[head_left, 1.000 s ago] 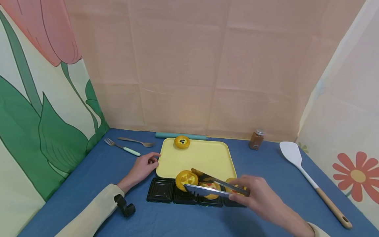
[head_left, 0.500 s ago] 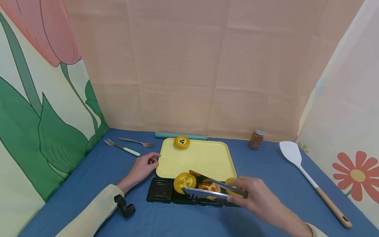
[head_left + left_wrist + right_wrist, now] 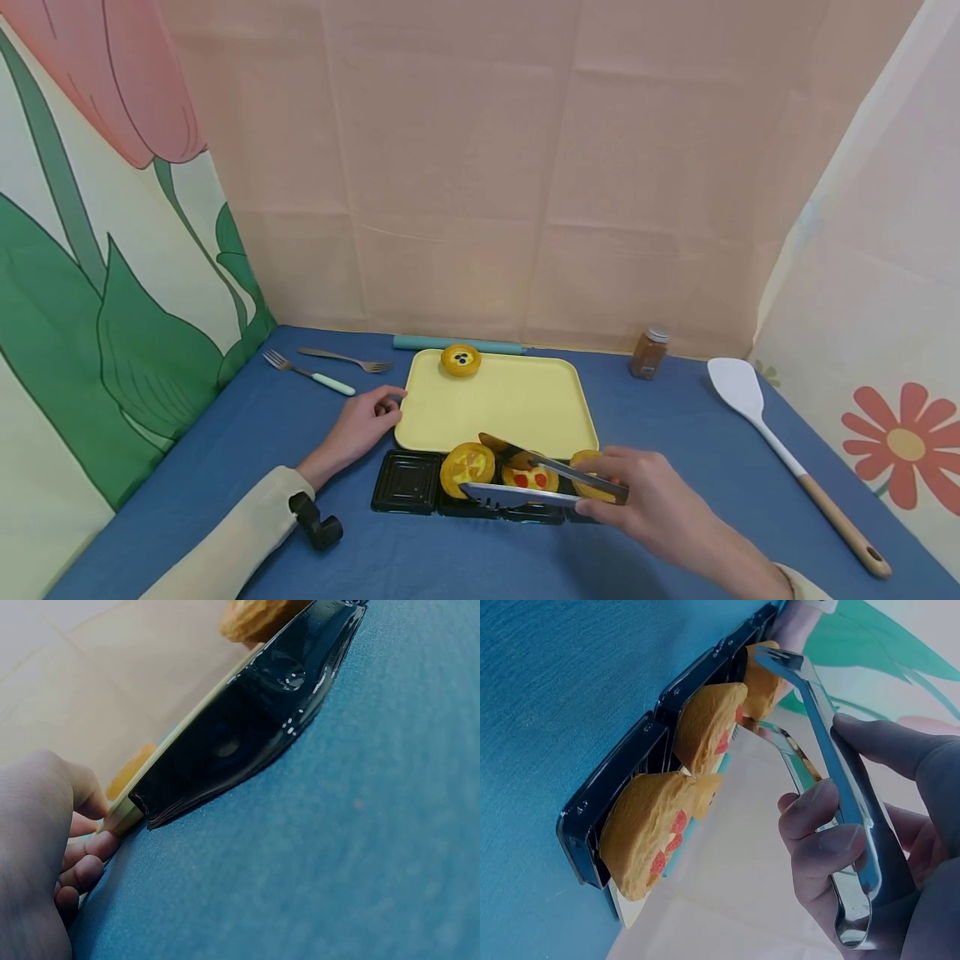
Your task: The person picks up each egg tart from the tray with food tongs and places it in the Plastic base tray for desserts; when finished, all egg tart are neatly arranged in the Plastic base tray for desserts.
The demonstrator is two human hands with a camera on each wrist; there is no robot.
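Yellow-topped tart (image 3: 463, 470) sat in black pack (image 3: 407, 483), at 7 o'clock off tray (image 3: 510, 396); R hand (image 3: 651, 492) gripped tongs (image 3: 525, 497) astride it; L hand (image 3: 360, 422) pinched tray's 9 o'clock edge. Prob. boxing step; next likely called for backing tongs off.

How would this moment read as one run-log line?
right hand: holds tongs; left hand: at edge of yellow tray; black tray: three tarts; yellow tray: dark-dotted tart

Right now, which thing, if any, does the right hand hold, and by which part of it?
The right hand holds the metal tongs by the arms, toward the joined end.
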